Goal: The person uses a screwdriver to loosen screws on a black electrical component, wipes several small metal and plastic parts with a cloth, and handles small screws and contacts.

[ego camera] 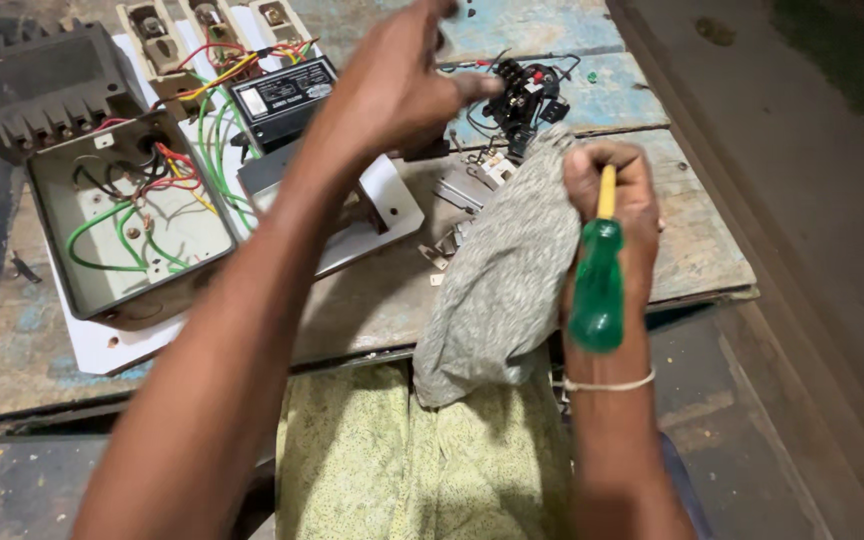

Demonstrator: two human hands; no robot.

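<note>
Right hand (612, 190) fists a green-handled screwdriver (597, 285) upright, handle down, fingers closed round the shaft with a grey cloth (502, 290) bunched in the same grip; the tool looks light and rigid, best held by its handle, the cloth limp. Left hand (397, 85) is raised over the far tabletop (692, 250), fingers loosely curled, thumb toward a small black relay (524, 95), holding nothing visible. The open metal box (127, 215) with wires lies left.

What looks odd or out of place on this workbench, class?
The metal box lies open, its lid off beside it, with loose wires spilling inside. Small parts lie scattered near the grey cloth. The right hand holds both cloth and screwdriver.
</note>
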